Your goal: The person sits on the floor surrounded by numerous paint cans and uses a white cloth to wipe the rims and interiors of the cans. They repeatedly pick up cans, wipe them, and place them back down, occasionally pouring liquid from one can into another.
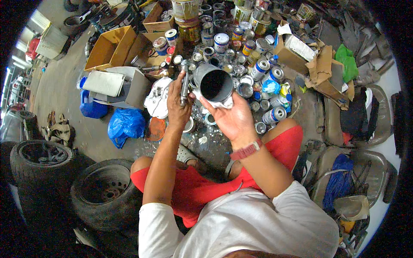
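My left hand (178, 104) is closed around a silver metal tool (184, 82) that looks like a spray gun. Beside it, my right hand (233, 116) supports a grey metal cup (197, 74) from below, its dark mouth turned up towards me. A white cloth (222, 102) is bunched between my right palm and the cup. Whether the tool and the cup are joined is hidden. Just left of my left hand lies a paint-stained white cloth or lid (158, 98). Below and beyond the cup are many paint tins, among them a white-and-blue tin (221, 43).
A grey cardboard box (137, 88), a blue plastic bag (126, 125) and a blue jug (92, 104) stand on the left. Wheels with tyres (102, 193) sit nearer on that side. Torn cardboard boxes (327, 84) and seat-like plastic shells (384, 119) line the right.
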Available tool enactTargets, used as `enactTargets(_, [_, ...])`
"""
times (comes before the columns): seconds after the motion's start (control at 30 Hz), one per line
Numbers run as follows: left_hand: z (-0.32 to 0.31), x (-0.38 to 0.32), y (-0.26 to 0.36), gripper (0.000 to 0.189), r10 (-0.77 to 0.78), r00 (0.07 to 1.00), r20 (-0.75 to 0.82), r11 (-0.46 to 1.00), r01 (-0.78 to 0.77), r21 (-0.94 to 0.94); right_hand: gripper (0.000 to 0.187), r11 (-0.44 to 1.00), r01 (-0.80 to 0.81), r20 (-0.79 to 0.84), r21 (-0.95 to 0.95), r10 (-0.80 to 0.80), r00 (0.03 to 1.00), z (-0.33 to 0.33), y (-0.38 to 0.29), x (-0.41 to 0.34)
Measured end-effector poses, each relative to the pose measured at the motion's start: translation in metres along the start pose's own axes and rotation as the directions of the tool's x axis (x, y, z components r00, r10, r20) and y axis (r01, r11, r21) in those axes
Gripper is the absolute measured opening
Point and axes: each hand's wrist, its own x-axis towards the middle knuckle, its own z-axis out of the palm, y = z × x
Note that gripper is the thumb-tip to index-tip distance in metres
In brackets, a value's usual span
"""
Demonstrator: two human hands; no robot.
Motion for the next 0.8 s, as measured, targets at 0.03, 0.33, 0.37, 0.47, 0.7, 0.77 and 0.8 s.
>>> enactTargets(0.03, [0.001,0.003,-0.004,0.065,0.034,0.999,-0.021,0.999,-0.033,0.023,0.033,0.999,-0.035,0.009,-0.003,0.035,0.999,-0.004,-0.011,-0.012])
enactTargets(0.33, [-0.019,-0.001,-0.022,0.024,-0.76,0.643,0.093,0.6,0.749,-0.28,0.037,0.74,0.213,-0.013,-0.638,-0.286,0.958,-0.064,-0.091,-0.009])
enactTargets(0.37, [-0.022,-0.004,-0.044,0.023,-0.683,0.713,0.161,0.649,0.693,-0.316,0.035,0.675,0.171,-0.023,-0.718,-0.269,0.963,-0.071,-0.095,-0.005])
enactTargets(0.47, [-0.03,-0.005,-0.046,0.026,-0.603,0.717,0.351,0.698,0.686,-0.203,0.031,0.234,0.322,0.264,-0.917,-0.25,0.932,-0.078,-0.084,0.002])
enactTargets(0.7, [-0.061,0.014,-0.039,0.04,-0.346,0.402,0.848,0.53,0.829,-0.177,0.037,0.084,0.144,0.166,-0.986,0.421,0.892,-0.065,-0.074,0.025])
enactTargets(0.77, [-0.049,-0.014,-0.067,0.04,-0.455,0.581,0.675,0.704,0.699,-0.127,0.039,-0.015,0.206,0.172,-0.978,0.495,0.852,-0.051,-0.067,0.027])
enactTargets(0.8, [-0.038,-0.023,-0.073,0.038,-0.485,0.639,0.597,0.746,0.659,-0.099,0.04,-0.022,0.199,0.161,-0.98,0.505,0.848,-0.051,-0.065,0.025])
